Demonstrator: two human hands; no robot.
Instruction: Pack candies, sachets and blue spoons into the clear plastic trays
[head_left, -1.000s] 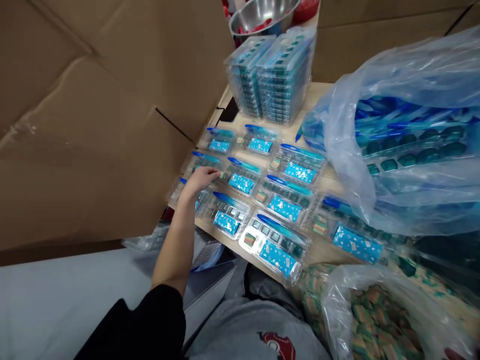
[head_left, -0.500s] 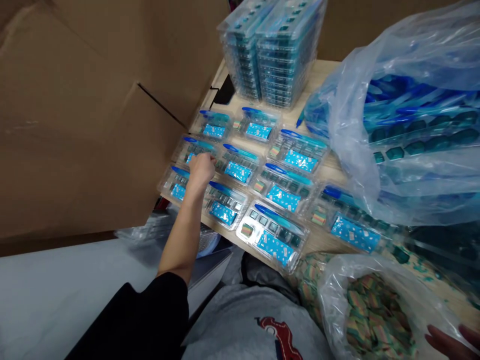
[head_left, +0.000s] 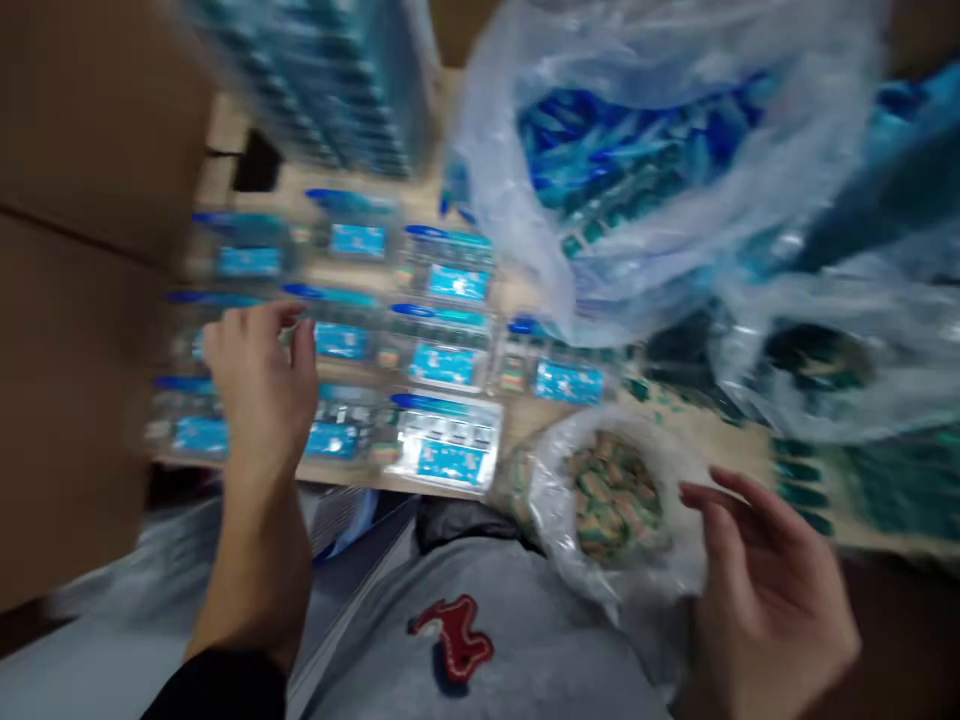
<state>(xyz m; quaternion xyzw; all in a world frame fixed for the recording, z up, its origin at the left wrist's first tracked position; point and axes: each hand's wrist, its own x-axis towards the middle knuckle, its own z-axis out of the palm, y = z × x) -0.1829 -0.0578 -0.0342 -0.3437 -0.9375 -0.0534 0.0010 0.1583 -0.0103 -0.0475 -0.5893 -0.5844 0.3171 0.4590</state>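
Observation:
The whole view is motion-blurred. My left hand (head_left: 259, 375) hangs over the rows of clear plastic blister trays (head_left: 446, 445), its fingertips pinched together at a tray's small compartment. Each tray holds a blue pen, dark green pieces and a turquoise printed card. Whether those fingers grip a small piece is hidden by the blur. My right hand (head_left: 757, 590) is open and empty, just to the right of a clear bag of striped pieces (head_left: 611, 495). Its fingers are spread near the bag's rim.
A tall stack of clear trays (head_left: 322, 90) stands at the far end of the wooden table (head_left: 529, 420). A large plastic bag of pens and green pieces (head_left: 622, 170) fills the upper right. A brown cardboard sheet (head_left: 82, 130) rises along the left side.
My right hand has come into view beside the striped-piece bag, and my left hand has stayed over the same trays. The whole view has swung, shifting the trays to the left.

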